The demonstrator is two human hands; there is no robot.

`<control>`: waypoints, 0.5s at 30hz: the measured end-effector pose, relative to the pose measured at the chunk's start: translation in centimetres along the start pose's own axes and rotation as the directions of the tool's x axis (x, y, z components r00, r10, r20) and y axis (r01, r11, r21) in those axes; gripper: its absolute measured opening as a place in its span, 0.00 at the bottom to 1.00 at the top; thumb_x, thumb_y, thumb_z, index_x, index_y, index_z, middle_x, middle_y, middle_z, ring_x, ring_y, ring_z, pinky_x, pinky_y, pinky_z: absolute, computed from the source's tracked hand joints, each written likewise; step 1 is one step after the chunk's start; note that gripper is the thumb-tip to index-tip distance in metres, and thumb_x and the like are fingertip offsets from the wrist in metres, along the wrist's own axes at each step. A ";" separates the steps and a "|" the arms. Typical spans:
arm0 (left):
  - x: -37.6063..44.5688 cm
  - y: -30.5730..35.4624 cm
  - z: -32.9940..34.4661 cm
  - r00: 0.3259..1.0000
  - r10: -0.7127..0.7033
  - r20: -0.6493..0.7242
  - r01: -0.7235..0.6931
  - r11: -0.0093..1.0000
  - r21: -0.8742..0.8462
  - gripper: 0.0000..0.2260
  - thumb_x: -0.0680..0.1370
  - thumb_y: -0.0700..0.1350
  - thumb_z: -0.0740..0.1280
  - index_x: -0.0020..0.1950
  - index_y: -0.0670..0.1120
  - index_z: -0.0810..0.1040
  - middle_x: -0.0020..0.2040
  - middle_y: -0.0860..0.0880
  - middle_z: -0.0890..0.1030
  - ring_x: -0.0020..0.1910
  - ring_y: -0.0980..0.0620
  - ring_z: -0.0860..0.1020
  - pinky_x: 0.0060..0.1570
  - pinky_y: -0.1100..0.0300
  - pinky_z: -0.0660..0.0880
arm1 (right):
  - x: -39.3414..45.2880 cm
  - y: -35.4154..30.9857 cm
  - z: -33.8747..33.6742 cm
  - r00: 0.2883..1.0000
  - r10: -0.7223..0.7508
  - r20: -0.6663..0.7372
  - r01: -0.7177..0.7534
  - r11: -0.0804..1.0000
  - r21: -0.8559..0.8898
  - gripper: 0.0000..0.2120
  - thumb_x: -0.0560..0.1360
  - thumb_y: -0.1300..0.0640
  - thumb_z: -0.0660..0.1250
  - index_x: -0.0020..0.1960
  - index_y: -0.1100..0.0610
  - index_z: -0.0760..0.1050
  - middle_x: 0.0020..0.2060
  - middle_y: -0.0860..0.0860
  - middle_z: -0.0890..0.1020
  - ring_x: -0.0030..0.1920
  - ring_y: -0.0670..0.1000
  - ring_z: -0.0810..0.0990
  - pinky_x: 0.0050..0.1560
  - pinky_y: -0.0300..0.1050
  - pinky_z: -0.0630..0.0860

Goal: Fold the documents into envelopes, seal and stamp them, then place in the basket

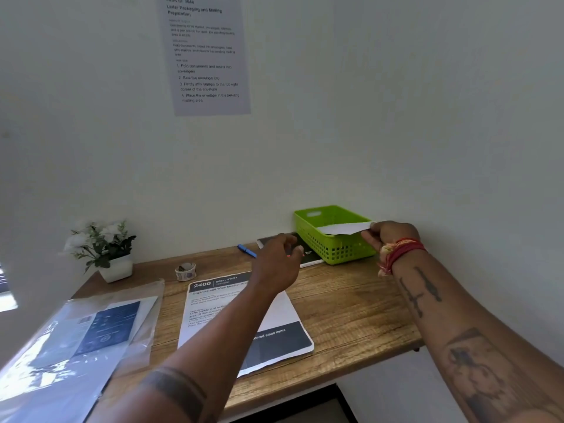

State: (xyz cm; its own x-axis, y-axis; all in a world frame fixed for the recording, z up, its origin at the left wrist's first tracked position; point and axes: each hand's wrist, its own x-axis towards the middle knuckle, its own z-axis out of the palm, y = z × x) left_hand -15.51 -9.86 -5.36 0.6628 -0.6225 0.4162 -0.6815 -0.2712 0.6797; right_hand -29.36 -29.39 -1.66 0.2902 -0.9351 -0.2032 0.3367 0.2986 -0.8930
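Over the far right corner of the wooden bench [351, 306], a white paper envelope [345, 228] lies tilted across the open top of the lime-green perforated plastic basket [335, 248], its right end pinched between the thumb and fingers of the right hand [389, 236], which sits just beside the basket's right rim. That wrist wears red threads. Left of the basket, the left hand [279, 264] hovers above the bench with its fingers [297, 250] loosely curled and holding nothing, apart from the envelope. Beneath that hand a dark notebook [308, 254] lies partly under the basket, and a blue pen [247, 250] lies just beside it. Nearer the front edge sits a printed white document with dark header bands [274, 328]. A small roll of patterned stamps [185, 271] stands near the document's top left corner, with a white potted plant [103, 251] farther left and a clear plastic sleeve holding printed sheets [91, 337] at the near left.
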 end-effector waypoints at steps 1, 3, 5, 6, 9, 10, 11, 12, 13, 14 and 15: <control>0.0 -0.2 0.1 1.000 -0.005 0.005 0.005 1.000 0.001 0.15 0.81 0.53 0.66 0.66 0.51 0.78 0.61 0.54 0.81 0.60 0.55 0.78 0.59 0.59 0.71 | 0.3 0.1 0.2 1.000 -0.006 0.007 0.006 1.000 -0.011 0.05 0.76 0.71 0.69 0.42 0.67 0.76 0.37 0.59 0.81 0.37 0.54 0.82 0.56 0.52 0.82; -0.1 -0.4 0.2 1.000 -0.010 0.014 0.010 1.000 0.003 0.15 0.81 0.54 0.66 0.66 0.52 0.77 0.61 0.54 0.82 0.60 0.56 0.78 0.57 0.61 0.69 | 1.1 0.5 0.8 1.000 0.003 0.030 -0.001 0.997 -0.079 0.04 0.76 0.68 0.71 0.43 0.68 0.78 0.31 0.56 0.83 0.38 0.52 0.82 0.56 0.55 0.82; 0.0 -0.5 0.1 1.000 -0.001 0.014 0.001 1.000 0.006 0.15 0.81 0.53 0.66 0.66 0.51 0.77 0.61 0.53 0.82 0.61 0.56 0.78 0.56 0.63 0.68 | 2.1 1.2 1.3 0.999 -0.010 0.042 0.017 0.986 -0.166 0.07 0.77 0.63 0.71 0.46 0.68 0.80 0.22 0.52 0.80 0.37 0.53 0.81 0.53 0.56 0.82; 0.0 -0.6 0.0 1.000 0.006 0.012 -0.006 1.000 0.002 0.15 0.81 0.53 0.66 0.66 0.50 0.77 0.62 0.53 0.82 0.61 0.56 0.78 0.56 0.63 0.68 | 2.4 1.5 1.4 0.998 -0.019 0.051 0.029 0.978 -0.205 0.08 0.78 0.61 0.71 0.47 0.67 0.80 0.21 0.51 0.79 0.35 0.53 0.80 0.46 0.54 0.83; 0.0 -0.8 -0.5 1.000 0.010 0.006 -0.010 1.000 -0.006 0.15 0.81 0.52 0.66 0.66 0.49 0.77 0.62 0.52 0.81 0.60 0.56 0.77 0.58 0.61 0.70 | 3.3 2.2 1.5 0.998 -0.046 0.043 0.053 0.983 -0.173 0.08 0.79 0.59 0.70 0.48 0.65 0.78 0.28 0.54 0.78 0.21 0.49 0.77 0.22 0.43 0.79; 0.1 -0.9 -0.7 1.000 0.011 0.005 -0.011 1.000 -0.006 0.15 0.81 0.51 0.66 0.66 0.49 0.77 0.61 0.52 0.82 0.60 0.56 0.78 0.59 0.60 0.71 | 3.5 2.5 1.4 0.997 -0.056 0.045 0.063 0.986 -0.154 0.09 0.79 0.58 0.70 0.47 0.65 0.77 0.30 0.54 0.77 0.18 0.48 0.76 0.21 0.41 0.77; 0.1 -1.0 -0.7 1.000 0.010 0.006 -0.010 1.000 -0.009 0.15 0.81 0.51 0.66 0.66 0.49 0.77 0.61 0.52 0.82 0.59 0.55 0.78 0.59 0.60 0.72 | 3.4 2.6 1.3 0.997 -0.060 0.053 0.067 0.988 -0.142 0.11 0.80 0.57 0.69 0.44 0.65 0.76 0.31 0.54 0.76 0.17 0.47 0.75 0.20 0.40 0.76; 0.1 -1.2 -0.8 1.000 0.009 0.009 -0.009 1.000 -0.012 0.14 0.81 0.51 0.66 0.66 0.49 0.77 0.60 0.52 0.82 0.59 0.55 0.78 0.58 0.60 0.71 | 3.2 2.7 1.2 0.996 -0.065 0.061 0.073 0.988 -0.140 0.13 0.80 0.55 0.69 0.43 0.64 0.75 0.31 0.55 0.77 0.17 0.47 0.75 0.20 0.40 0.76; 0.1 -1.3 -0.8 1.000 0.007 0.014 -0.007 1.000 -0.014 0.14 0.81 0.51 0.66 0.66 0.49 0.77 0.60 0.52 0.82 0.59 0.55 0.78 0.57 0.61 0.70 | 2.9 2.9 1.2 0.996 -0.071 0.057 0.079 0.984 -0.157 0.14 0.80 0.53 0.69 0.42 0.63 0.75 0.31 0.55 0.77 0.18 0.48 0.75 0.21 0.40 0.75; 0.0 -1.5 -0.9 1.000 0.006 0.020 -0.006 1.000 -0.010 0.14 0.81 0.52 0.66 0.66 0.49 0.77 0.60 0.52 0.82 0.60 0.55 0.78 0.56 0.61 0.70 | 2.4 3.1 1.0 0.995 -0.085 0.044 0.093 0.974 -0.206 0.16 0.80 0.51 0.69 0.40 0.62 0.76 0.30 0.55 0.78 0.19 0.49 0.75 0.22 0.40 0.73; 0.0 -1.6 -0.9 1.000 0.007 0.028 -0.007 1.000 0.000 0.15 0.81 0.52 0.66 0.66 0.49 0.77 0.60 0.52 0.82 0.60 0.54 0.78 0.56 0.61 0.70 | 1.8 3.3 1.0 0.993 -0.113 0.030 0.117 0.958 -0.262 0.17 0.79 0.48 0.68 0.39 0.60 0.76 0.29 0.55 0.78 0.21 0.50 0.74 0.23 0.40 0.70</control>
State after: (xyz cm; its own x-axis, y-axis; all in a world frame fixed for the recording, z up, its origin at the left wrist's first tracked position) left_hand -14.16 -8.71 -5.90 0.6489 -0.6450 0.4037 -0.6862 -0.2667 0.6768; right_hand -26.89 -29.87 -4.57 0.2772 -0.9567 -0.0884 0.1217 0.1262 -0.9845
